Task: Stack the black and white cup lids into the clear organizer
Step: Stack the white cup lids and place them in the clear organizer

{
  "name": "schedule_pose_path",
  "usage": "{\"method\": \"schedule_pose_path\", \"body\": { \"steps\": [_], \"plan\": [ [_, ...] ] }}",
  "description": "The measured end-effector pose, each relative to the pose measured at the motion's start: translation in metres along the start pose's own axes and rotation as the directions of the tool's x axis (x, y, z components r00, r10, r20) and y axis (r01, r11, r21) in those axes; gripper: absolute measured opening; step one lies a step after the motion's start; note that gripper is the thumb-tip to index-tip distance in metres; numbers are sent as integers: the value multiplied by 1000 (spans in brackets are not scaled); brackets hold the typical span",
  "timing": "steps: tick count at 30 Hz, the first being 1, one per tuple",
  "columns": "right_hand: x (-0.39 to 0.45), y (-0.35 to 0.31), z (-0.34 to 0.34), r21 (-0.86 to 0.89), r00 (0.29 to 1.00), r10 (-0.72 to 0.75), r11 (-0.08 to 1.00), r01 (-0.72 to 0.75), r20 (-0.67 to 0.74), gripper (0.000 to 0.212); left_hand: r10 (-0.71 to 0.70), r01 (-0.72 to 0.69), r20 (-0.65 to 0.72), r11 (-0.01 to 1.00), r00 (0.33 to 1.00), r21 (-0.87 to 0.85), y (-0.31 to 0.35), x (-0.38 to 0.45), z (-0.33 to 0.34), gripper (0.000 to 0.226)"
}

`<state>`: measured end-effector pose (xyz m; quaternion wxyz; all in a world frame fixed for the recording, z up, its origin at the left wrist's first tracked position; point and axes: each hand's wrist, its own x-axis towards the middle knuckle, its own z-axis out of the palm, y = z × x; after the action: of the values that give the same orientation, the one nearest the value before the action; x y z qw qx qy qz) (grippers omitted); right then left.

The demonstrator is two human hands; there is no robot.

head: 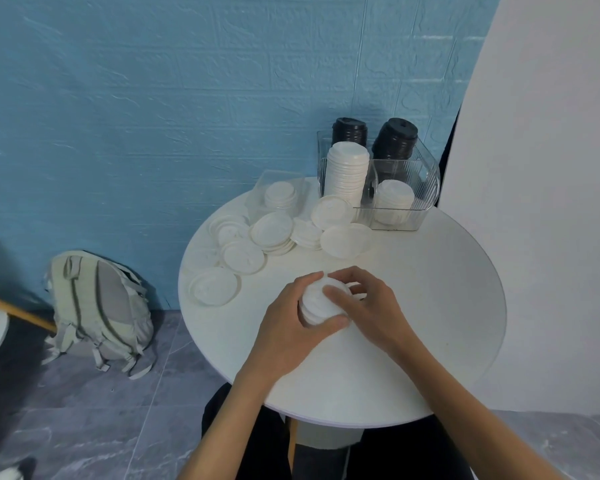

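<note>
Left hand and right hand both curled around a short stack of white lids on the table. Clear organizer lies beyond the hands, far right; loose lids beyond-left.

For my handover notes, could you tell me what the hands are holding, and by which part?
Both hands hold a small stack of white lids: the left hand wraps its left side, the right hand its top and right rim.
</note>
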<state>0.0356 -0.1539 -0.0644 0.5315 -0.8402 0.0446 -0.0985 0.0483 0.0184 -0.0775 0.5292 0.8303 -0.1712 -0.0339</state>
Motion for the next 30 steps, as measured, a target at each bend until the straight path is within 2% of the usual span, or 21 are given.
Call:
{"method": "schedule_pose_path", "body": {
  "steps": [4, 10, 13, 15, 17, 20, 22, 25, 30],
  "plan": [
    [2, 5, -2, -67, 1000, -8, 998, 7, -7, 16, -14, 14, -21, 1000, 1000, -11, 0, 1, 0, 73],
    [5, 8, -4, -77, 1000, -10, 997, 11, 13, 14, -26, 26, -24, 1000, 999, 5, 0, 2, 0, 72],
    [7, 7, -7, -150, 999, -4, 989, 12, 55, 23, -37, 37, -19, 999, 999, -3, 0, 2, 0, 71],
    [12, 5, -12, -203, 996, -22, 978, 40, 88, 25, -41, 41, -21, 999, 999, -1, 0, 3, 0, 71],
    [21, 3, -18, -237, 996, -79, 967, 89, 52, 20, -49, 49, -16, 999, 999, 0, -1, 3, 0, 70],
    [46, 5, -26, -369, 979, -196, 916, 161, -59, 29, -55, 55, -8, 998, 998, -4, -1, 3, 0, 71],
    [63, 8, -26, -479, 982, -188, 863, 162, -6, 44, -56, 56, -6, 998, 998, -3, -2, 2, 0, 72],
    [81, 14, -19, -622, 989, -83, 771, 139, 119, 60, -56, 56, -12, 998, 998, -11, -1, 3, -1, 74],
    [90, 20, -12, -660, 992, -112, 740, 124, 62, 46, -59, 58, -10, 998, 998, -32, -1, 2, -1, 73]
  ]
}}
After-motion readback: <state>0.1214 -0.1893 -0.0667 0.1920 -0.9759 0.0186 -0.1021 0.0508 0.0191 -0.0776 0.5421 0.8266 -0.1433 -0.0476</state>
